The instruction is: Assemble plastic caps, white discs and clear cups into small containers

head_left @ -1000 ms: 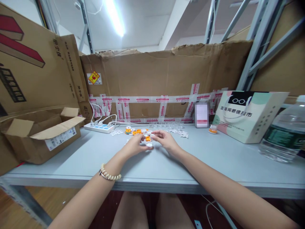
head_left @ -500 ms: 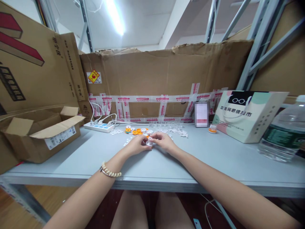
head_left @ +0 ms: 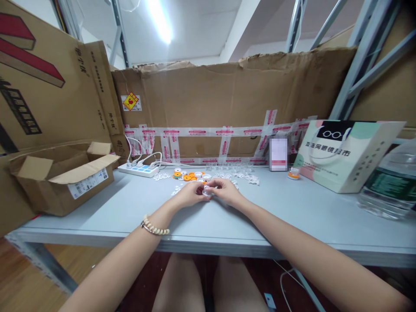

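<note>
My left hand (head_left: 192,193) and my right hand (head_left: 224,190) meet above the grey-blue table, both closed around a small round white and clear plastic part (head_left: 206,191). Fingers cover much of it, so its full shape is hidden. Just behind my hands lie several orange and white round pieces (head_left: 189,177). Small white plastic pieces (head_left: 161,176) are scattered to their left, and more white pieces (head_left: 249,178) to the right. Farther back stands a row of clear plastic pieces (head_left: 227,167). A finished-looking orange, white and clear round piece (head_left: 294,174) sits apart at the right.
A white power strip (head_left: 138,169) with plugged cables lies at the back left, beside an open cardboard box (head_left: 61,182). A phone (head_left: 278,154) leans against the rear cardboard. At right stand a paper bag (head_left: 344,160) and a large water bottle (head_left: 390,186).
My hands stay together on the small part, with the fingers shifted slightly around it. The whole view has moved a little.
</note>
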The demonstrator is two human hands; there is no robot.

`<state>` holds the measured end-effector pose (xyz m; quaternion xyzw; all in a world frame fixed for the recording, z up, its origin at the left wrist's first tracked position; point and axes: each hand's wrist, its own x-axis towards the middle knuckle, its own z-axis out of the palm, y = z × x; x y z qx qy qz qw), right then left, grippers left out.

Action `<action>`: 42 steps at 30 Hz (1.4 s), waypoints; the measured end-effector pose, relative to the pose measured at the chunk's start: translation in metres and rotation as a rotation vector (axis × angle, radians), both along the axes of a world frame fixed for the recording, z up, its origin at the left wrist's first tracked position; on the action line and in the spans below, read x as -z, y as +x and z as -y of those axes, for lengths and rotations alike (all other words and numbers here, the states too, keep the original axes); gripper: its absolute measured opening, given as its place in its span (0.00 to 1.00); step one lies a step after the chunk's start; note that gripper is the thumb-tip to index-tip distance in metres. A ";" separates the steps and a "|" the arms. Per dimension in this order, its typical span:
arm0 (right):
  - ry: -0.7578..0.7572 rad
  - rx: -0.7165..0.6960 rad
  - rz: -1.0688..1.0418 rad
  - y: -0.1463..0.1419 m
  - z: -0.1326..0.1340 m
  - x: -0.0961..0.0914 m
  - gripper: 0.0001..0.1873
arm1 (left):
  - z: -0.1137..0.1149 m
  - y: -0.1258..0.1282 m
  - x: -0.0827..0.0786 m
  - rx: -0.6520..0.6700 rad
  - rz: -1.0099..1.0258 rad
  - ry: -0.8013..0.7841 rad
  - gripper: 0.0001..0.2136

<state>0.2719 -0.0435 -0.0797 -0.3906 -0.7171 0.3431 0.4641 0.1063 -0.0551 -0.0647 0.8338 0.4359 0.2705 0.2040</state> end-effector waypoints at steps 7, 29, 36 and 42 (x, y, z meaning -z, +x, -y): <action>0.018 -0.009 0.023 0.001 0.001 0.001 0.05 | -0.001 0.000 0.001 0.053 0.021 -0.035 0.11; -0.090 -0.048 -0.028 0.004 -0.003 0.006 0.06 | -0.004 0.002 0.004 0.117 0.081 -0.111 0.07; -0.136 -0.099 -0.030 0.008 -0.001 0.006 0.09 | 0.001 0.002 0.002 0.135 0.072 -0.144 0.09; -0.236 -0.272 -0.023 0.018 0.017 -0.006 0.14 | 0.019 -0.002 -0.011 0.229 0.038 -0.172 0.12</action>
